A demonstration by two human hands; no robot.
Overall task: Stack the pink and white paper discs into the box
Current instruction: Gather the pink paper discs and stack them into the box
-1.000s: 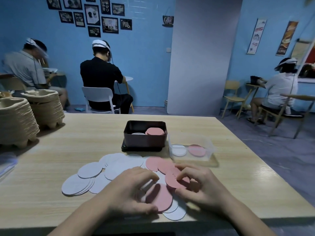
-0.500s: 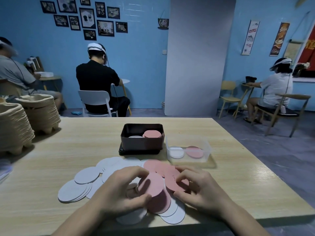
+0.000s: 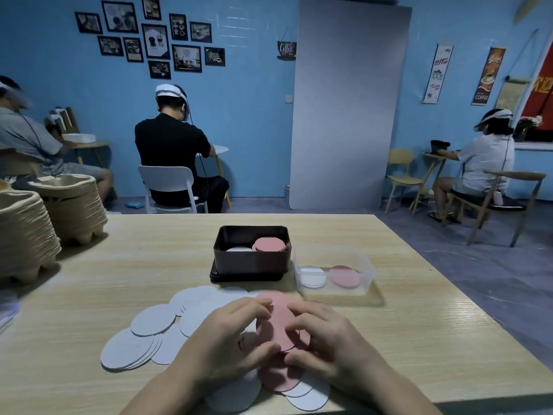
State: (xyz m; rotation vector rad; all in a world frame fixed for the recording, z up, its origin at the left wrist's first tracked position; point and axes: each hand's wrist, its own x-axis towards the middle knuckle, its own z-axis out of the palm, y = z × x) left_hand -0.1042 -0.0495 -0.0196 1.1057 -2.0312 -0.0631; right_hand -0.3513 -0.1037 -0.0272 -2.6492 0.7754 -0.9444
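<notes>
Two hands meet over a loose spread of paper discs on the wooden counter [image 3: 125, 271], on the near side of the dark box [image 3: 251, 260]. The left hand [image 3: 230, 339] and the right hand [image 3: 335, 339] both grasp one pink disc [image 3: 276, 320]. The left fingers [image 3: 254, 305] curl over its far left edge with the thumb under its near edge. The right fingers [image 3: 311, 314] bend onto its right side, and that thumb lies near the left one. Whether the disc is lifted clear of the pile I cannot tell.

Another pink disc [image 3: 279, 377] lies flat below the hands, overlapping several white ones at the counter's near edge [image 3: 309, 396]. More white discs [image 3: 152, 320] fan out near and to the left of the box, many overlapping.

The box stands on a dark lid [image 3: 216, 275]. Inside it a stack of pink discs [image 3: 269, 244] fills the right half, and a white disc [image 3: 238, 249] shows in the left half. Just right of the box sits a clear plastic tub [image 3: 369, 269], holding white discs [image 3: 312, 277] on its left and a pink one [image 3: 344, 276] on its right.

Far left of the box stand two piles of moulded pulp trays [image 3: 27, 238]. Beyond the box, three people sit at other tables by a blue wall.
</notes>
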